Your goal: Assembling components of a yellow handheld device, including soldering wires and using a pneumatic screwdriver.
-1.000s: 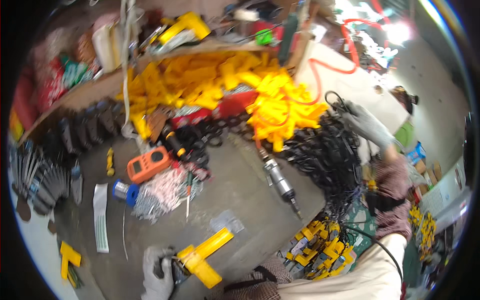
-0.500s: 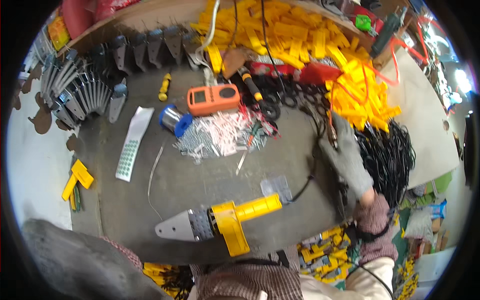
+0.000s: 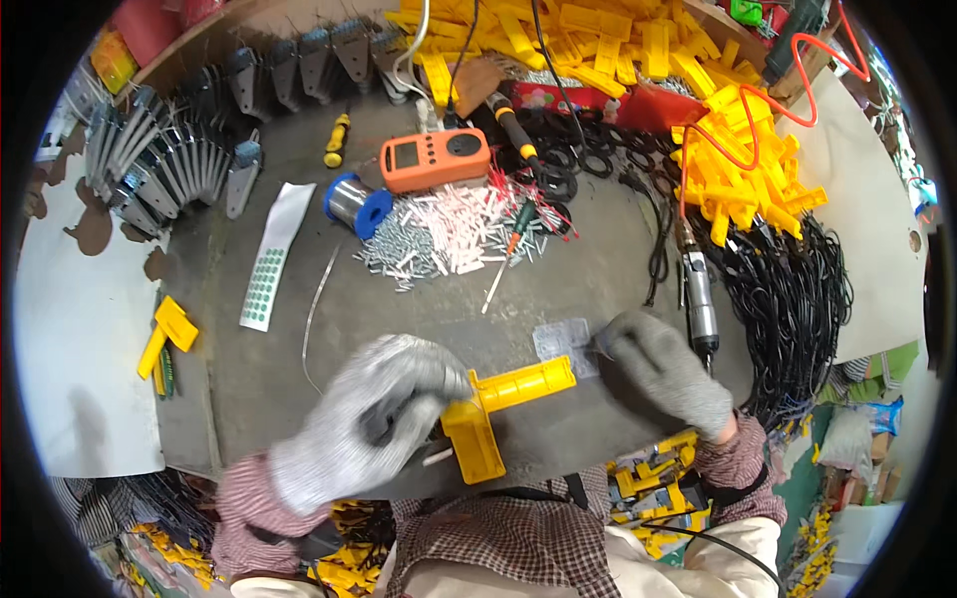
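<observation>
A T-shaped yellow plastic housing half (image 3: 476,445) lies near the front edge of the bench. My left hand (image 3: 374,414), in a grey glove, is at its left side, fingers curled and fingertips by the crosspiece. The metal plate seen there before no longer shows; I cannot tell whether it is behind or inside this hand. Above and right of the handle is my gloved right hand (image 3: 663,369), blurred, its fingers bent together near a small clear plastic bag (image 3: 565,344). Something dark shows at its fingertips. The powered screwdriver (image 3: 700,299) lies beyond that hand.
White and grey small parts (image 3: 449,229) are heaped mid-bench beside a solder spool (image 3: 356,204), an orange meter (image 3: 436,159) and a small screwdriver (image 3: 508,254). Metal plates (image 3: 164,174) line the far left. Yellow housings (image 3: 743,169) and black cables (image 3: 788,299) pile up at right.
My left hand has come from the lower left to the yellow housing. My right hand has left the powered screwdriver and moved nearer the housing. The metal plate is out of sight.
</observation>
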Available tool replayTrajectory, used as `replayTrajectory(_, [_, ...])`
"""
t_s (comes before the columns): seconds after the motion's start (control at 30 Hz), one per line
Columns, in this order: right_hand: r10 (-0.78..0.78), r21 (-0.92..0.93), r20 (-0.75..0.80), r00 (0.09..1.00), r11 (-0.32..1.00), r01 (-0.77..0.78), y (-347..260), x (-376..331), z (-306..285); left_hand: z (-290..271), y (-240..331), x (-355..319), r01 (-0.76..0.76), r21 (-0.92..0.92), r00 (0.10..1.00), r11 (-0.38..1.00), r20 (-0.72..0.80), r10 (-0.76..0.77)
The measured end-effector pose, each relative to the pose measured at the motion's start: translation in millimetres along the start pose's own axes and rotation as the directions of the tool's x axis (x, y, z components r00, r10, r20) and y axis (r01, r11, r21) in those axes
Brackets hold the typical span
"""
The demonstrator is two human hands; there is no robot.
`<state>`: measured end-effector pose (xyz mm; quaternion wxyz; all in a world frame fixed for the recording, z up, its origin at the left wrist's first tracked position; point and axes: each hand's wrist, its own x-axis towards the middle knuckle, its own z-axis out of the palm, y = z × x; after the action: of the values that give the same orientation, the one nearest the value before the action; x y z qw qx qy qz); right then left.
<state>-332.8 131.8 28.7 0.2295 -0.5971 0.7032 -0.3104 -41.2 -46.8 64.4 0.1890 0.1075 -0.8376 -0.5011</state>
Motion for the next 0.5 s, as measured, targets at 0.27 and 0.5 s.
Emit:
replayTrajectory(0.27, [0.066,-0.128,0.001,0.998,0.990,-0.065,-31.6,25.5,19.1,12.8,-31.7,8.3,0.303,-0.320,0.909,0.898,-0.186,-0.373])
replayTrajectory(0.5, [0.062,-0.444,0.092,0.994,0.896,-0.015,-9.0,19.3,37.6,-11.1,-55.2,-12.2,0.351,-0.327,0.849,0.877,-0.283,-0.446])
